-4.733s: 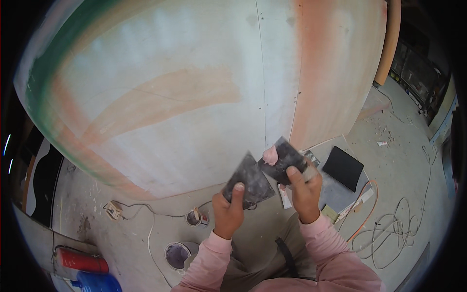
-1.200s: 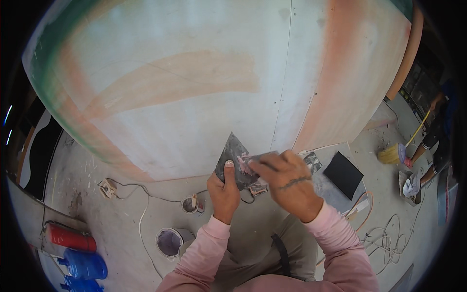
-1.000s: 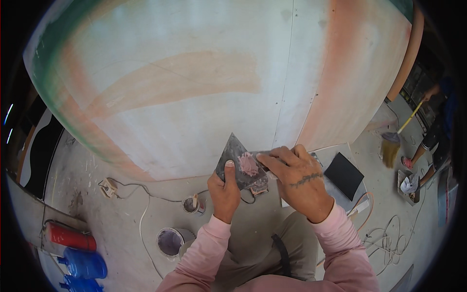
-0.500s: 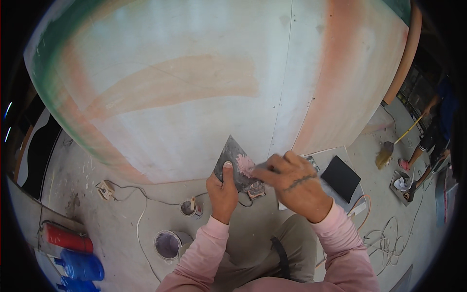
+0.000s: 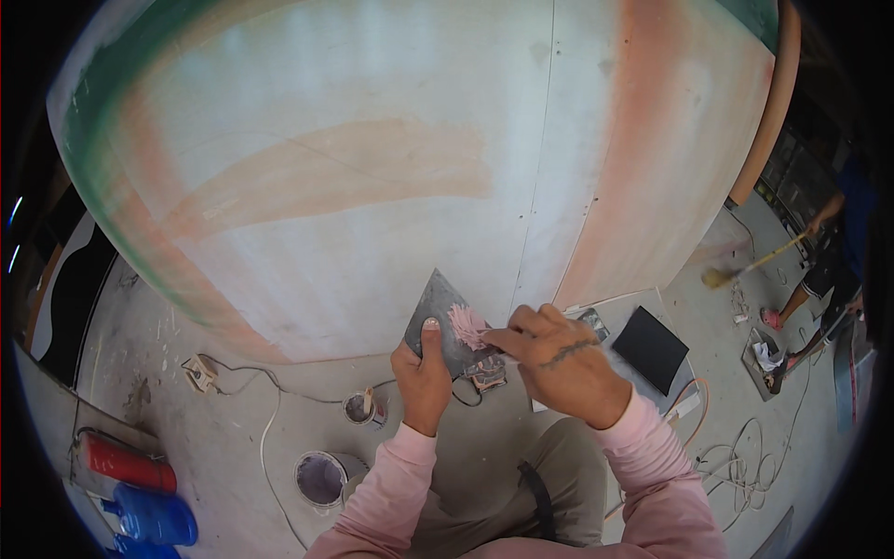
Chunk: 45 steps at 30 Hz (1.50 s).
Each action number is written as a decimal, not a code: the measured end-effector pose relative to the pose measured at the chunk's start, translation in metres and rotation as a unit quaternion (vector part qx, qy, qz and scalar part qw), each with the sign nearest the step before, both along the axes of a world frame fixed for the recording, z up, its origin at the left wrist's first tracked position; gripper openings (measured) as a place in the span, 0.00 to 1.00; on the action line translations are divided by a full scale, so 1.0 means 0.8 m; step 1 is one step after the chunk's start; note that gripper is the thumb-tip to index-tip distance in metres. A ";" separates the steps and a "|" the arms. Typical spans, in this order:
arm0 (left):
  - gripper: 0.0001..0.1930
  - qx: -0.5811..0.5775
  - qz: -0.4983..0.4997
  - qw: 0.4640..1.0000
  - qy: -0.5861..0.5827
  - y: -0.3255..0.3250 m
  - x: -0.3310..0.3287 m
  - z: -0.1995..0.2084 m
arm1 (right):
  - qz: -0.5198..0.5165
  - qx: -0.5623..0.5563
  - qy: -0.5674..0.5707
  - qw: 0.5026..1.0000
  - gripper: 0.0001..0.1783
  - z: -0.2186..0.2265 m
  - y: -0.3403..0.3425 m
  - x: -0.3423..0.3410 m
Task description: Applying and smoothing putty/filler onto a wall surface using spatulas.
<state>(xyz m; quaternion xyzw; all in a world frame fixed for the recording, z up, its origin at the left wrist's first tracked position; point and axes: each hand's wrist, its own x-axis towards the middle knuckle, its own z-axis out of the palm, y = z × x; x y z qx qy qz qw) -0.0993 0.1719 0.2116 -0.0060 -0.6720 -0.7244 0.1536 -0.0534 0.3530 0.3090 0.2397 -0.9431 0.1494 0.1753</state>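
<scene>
My left hand [image 5: 425, 382] grips a grey, pointed flat plate [image 5: 432, 304], its thumb lying across the top face. A smear of pink putty [image 5: 467, 326] sits on the plate's right half. Over that side, my right hand [image 5: 566, 361] is closed with its fingertips at the putty. It pinches a putty knife that is mostly hidden behind the fingers. Beyond both hands rises a large curved panel [image 5: 372, 252] with white, orange and green patches.
Below the plate lie a small tool [image 5: 486, 374], a small can [image 5: 364, 408] and a larger pail [image 5: 321, 480]. A black sheet [image 5: 651, 349] lies to the right, near coiled cables [image 5: 745, 475]. Far right, another person holds a broom [image 5: 764, 256]. A red fire extinguisher [image 5: 128, 462] lies lower left.
My right hand has shifted slightly left and down over the plate, and the pink putty is spread more lengthwise. The other person's broom has swung left and up.
</scene>
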 end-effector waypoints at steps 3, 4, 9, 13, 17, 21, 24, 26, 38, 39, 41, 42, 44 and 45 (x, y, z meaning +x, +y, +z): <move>0.18 0.033 -0.030 0.998 -0.044 -0.006 -0.001 0.004 | -0.003 -0.055 -0.001 0.998 0.28 0.016 0.010 0.000; 0.18 0.033 -0.028 0.998 -0.041 -0.006 -0.002 0.005 | -0.013 -0.093 0.011 0.996 0.25 0.019 0.012 -0.001; 0.18 0.340 -0.176 0.923 -0.027 -0.010 -0.001 0.013 | 0.076 -0.315 -0.029 0.946 0.22 -0.003 0.013 -0.007; 0.17 0.378 -0.166 0.910 -0.027 -0.005 0.006 0.026 | 0.087 -0.426 -0.057 0.899 0.23 -0.019 0.003 -0.001; 0.16 0.385 -0.178 0.905 -0.016 -0.008 0.010 0.027 | 0.140 -0.391 -0.079 0.906 0.28 -0.031 -0.010 0.003; 0.17 0.384 -0.160 0.909 -0.014 -0.010 0.015 0.031 | 0.144 -0.350 -0.064 0.923 0.28 -0.030 -0.008 0.011; 0.17 0.357 -0.158 0.921 -0.004 -0.020 0.012 0.024 | 0.148 -0.318 -0.123 0.928 0.27 -0.029 -0.004 0.015; 0.17 0.320 -0.147 0.936 0.011 -0.024 0.011 0.021 | 0.130 -0.274 -0.091 0.949 0.28 -0.033 -0.001 0.017; 0.19 0.300 -0.147 0.939 0.084 -0.024 0.008 0.021 | 0.024 -0.615 -0.193 0.764 0.16 -0.045 0.054 0.044; 0.19 0.292 -0.140 0.942 0.090 -0.024 0.008 0.021 | 0.028 -0.659 -0.184 0.728 0.15 -0.043 0.040 0.048; 0.19 0.286 -0.146 0.943 0.088 -0.024 0.010 0.020 | 0.029 -0.654 -0.202 0.728 0.15 -0.061 0.030 0.044; 0.20 0.282 -0.149 0.944 0.084 -0.022 0.010 0.019 | 0.029 -0.647 -0.223 0.729 0.16 -0.069 0.030 0.042; 0.20 0.246 -0.150 0.954 0.090 -0.017 0.016 0.026 | 0.021 -0.630 -0.243 0.738 0.15 -0.073 0.032 0.038; 0.20 0.208 -0.147 0.962 0.095 -0.015 0.019 0.028 | 0.024 -0.632 -0.248 0.734 0.14 -0.068 0.027 0.036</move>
